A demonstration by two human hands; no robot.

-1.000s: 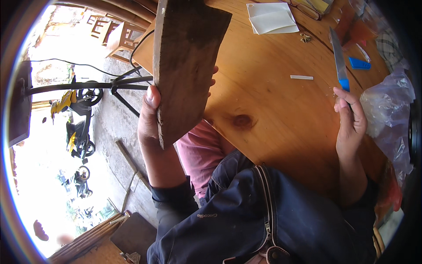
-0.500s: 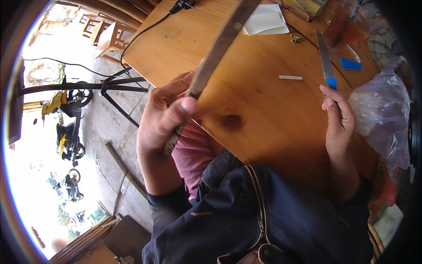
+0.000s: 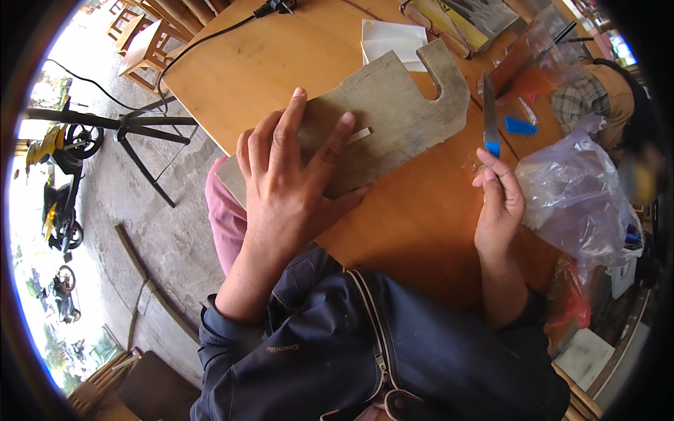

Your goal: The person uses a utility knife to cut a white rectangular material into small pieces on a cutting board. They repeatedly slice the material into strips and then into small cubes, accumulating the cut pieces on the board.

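Note:
A flat grey-brown board [image 3: 393,105] with a hook-shaped cut-out at its far right end lies over the wooden table. My left hand [image 3: 284,168] rests on it, fingers spread and pressing lightly on its face. Beside the index fingertip shows a short white strip [image 3: 359,135] on the board, partly covered by the finger. My right hand [image 3: 500,200] is closed around the blue handle of a knife [image 3: 489,112], whose blade points away from me. The knife is apart from the board, to its right.
Beyond the board lie white paper [image 3: 393,35], eyeglasses [image 3: 449,35] and a black plug [image 3: 277,7]. A blue plastic piece [image 3: 519,125], a cup of reddish drink [image 3: 523,74] and a clear plastic bag [image 3: 572,189] are at the right. A black stand [image 3: 140,126] is left of the table [image 3: 232,84].
The board was raised edge-on in my left hand; it is now lowered flat, with that hand spread on top. The white strip formerly visible on the bare table no longer shows there. My right hand keeps the knife.

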